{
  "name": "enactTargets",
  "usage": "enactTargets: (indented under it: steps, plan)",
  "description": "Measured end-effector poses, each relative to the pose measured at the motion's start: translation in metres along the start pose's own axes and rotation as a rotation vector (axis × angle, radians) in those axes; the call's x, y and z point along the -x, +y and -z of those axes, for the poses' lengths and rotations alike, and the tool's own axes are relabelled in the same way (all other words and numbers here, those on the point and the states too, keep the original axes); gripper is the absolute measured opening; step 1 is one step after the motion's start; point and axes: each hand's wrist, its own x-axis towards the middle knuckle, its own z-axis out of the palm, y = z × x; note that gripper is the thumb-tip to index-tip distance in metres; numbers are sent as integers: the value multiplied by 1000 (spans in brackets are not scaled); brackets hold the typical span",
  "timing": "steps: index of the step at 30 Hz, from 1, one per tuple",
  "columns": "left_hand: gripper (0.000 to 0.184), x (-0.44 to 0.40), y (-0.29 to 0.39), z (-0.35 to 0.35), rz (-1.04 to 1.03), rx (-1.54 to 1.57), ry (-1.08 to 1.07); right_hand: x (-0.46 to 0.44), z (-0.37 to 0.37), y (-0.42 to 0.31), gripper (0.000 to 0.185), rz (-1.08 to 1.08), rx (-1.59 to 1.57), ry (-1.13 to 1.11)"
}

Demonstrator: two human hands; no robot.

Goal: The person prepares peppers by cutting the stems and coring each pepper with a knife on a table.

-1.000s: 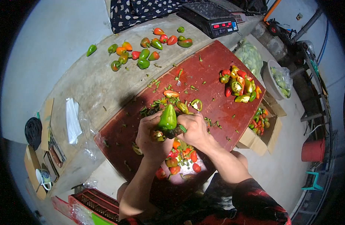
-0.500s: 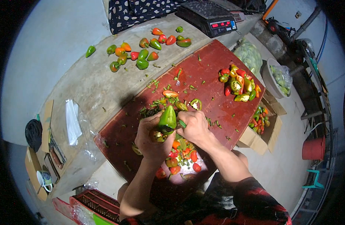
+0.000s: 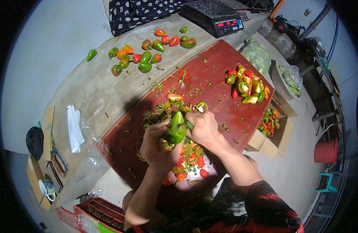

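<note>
My left hand point(image 3: 157, 145) is closed around a green pepper point(image 3: 176, 130), its pointed end up. Against the pepper's right side, my right hand point(image 3: 202, 128) grips a small knife with a green handle point(image 3: 190, 125); most of the knife is hidden by the fingers and the pepper. Under the hands, cut peppers and red pieces point(image 3: 181, 176) lie on a pale, brightly lit patch of the red table point(image 3: 128, 149). Just beyond them are green stems and trimmings point(image 3: 169, 105), a halved orange pepper point(image 3: 174, 97) and a cut green pepper ring point(image 3: 201, 106).
A pile of cut peppers point(image 3: 247, 86) sits at the table's far right. Whole peppers point(image 3: 146, 56) lie on the concrete ledge point(image 3: 93, 83), with a digital scale point(image 3: 221, 23) behind. A cardboard box of peppers point(image 3: 282, 141) and a grey basin point(image 3: 278, 83) stand on the right.
The pepper has been turned in my left hand: its dark cut underside faced me before, and now smooth green skin does. My right hand stays close beside it with the knife.
</note>
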Motion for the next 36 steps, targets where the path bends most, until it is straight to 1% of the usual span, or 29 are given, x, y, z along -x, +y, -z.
enactTargets:
  steps: [2,3,5,6,8,10,11,13,17,19,20,22,25,26,28,30,32,34,35,36]
  plan:
    - [56,5,-1,2,-2,14,-2,-1,-8,12,16,-95,95,-66]
    - [57,4,2,3,-6,31,-5,-5,-8,18,16,-97,95,-64]
    - [58,-3,8,6,-22,53,-10,-13,-5,27,16,-236,153,-32]
    - [57,-7,11,7,-20,33,-14,-15,0,25,16,-228,157,-29]
    - [56,-9,14,8,-8,9,-3,-13,8,17,15,-210,64,-53]
    - [54,-9,13,10,9,-106,-48,-7,8,8,13,-186,15,-53]
    - [54,-9,11,9,12,-108,-50,-6,6,7,13,-159,-20,-34]
    - [50,-7,5,4,-1,129,26,-4,1,8,14,-118,-61,20]
    - [48,-9,9,5,38,68,-14,0,2,7,15,-49,-34,45]
    - [48,-6,1,0,11,93,25,3,1,-1,18,80,-54,-7]
    - [48,-5,-1,0,14,93,23,3,1,-5,18,77,-55,-9]
    - [50,-3,-5,2,-55,81,2,5,1,-10,19,91,-128,-17]
    - [53,-4,-1,2,-74,15,-5,5,2,-8,18,64,-81,-33]
    - [53,-3,0,2,-75,16,-7,5,3,-7,18,35,-34,-47]
    - [43,0,3,3,-33,20,-16,-1,-1,4,16,22,-1,-20]
    - [44,-2,1,1,-42,51,-4,-2,-2,5,15,13,34,10]
    - [45,-3,1,1,-48,75,19,0,-1,-1,15,36,-15,3]
    - [50,-2,4,2,5,-58,9,1,-1,-2,15,31,23,-16]
    - [50,-1,4,1,11,-60,8,3,-1,-1,15,20,63,-36]
    - [50,1,5,1,25,-35,17,-3,-4,10,14,-97,134,-77]
